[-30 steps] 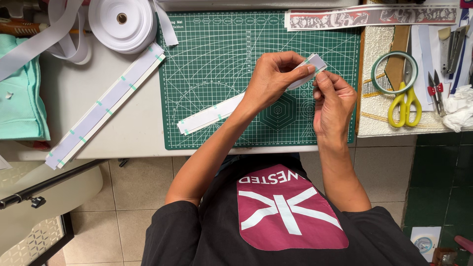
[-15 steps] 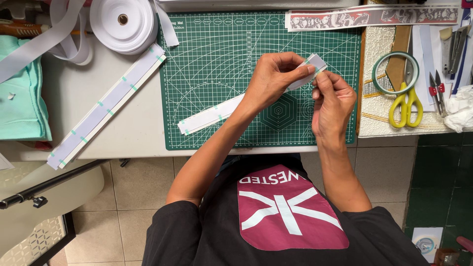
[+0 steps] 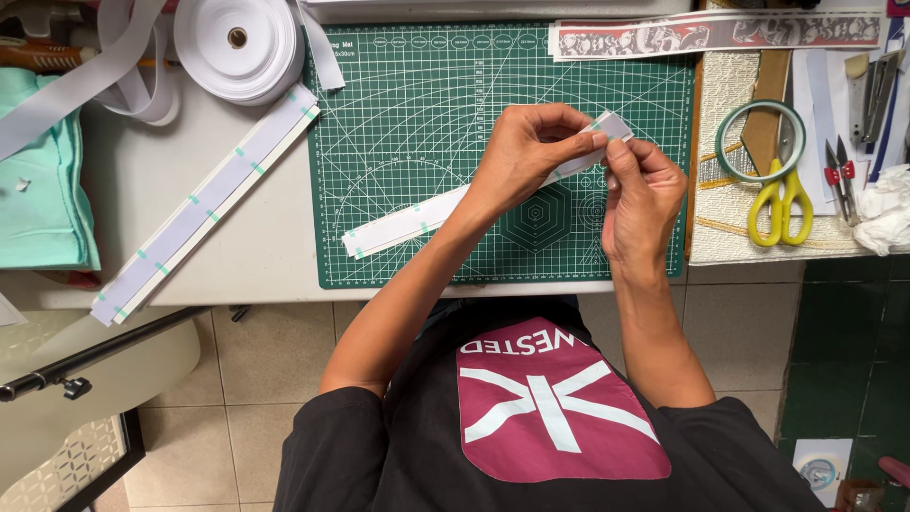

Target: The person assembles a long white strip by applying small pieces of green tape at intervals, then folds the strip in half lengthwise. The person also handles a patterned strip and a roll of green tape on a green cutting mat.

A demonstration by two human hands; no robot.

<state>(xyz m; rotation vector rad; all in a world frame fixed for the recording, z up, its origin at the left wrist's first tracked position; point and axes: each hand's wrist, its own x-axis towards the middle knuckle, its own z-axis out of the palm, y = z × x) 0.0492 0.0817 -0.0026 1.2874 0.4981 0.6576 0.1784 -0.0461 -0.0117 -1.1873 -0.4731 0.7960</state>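
white strip [image 3: 445,213]: light, limp, likely tacky; left hand [image 3: 531,152] and right hand [image 3: 645,194] pinch its 2 o'clock end; hold by edges

white strip [image 3: 417,220] middle behind left hand [image 3: 531,156], tape roll [image 3: 237,43] top cropped

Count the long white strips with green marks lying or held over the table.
2: one strip lies on the bare table left of the mat; the other is held in both hands over it. More may be hidden.

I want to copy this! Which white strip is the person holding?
The white strip slanting across the green cutting mat: both hands pinch its upper end. The other long strip lies untouched on the bare table, left of the mat.
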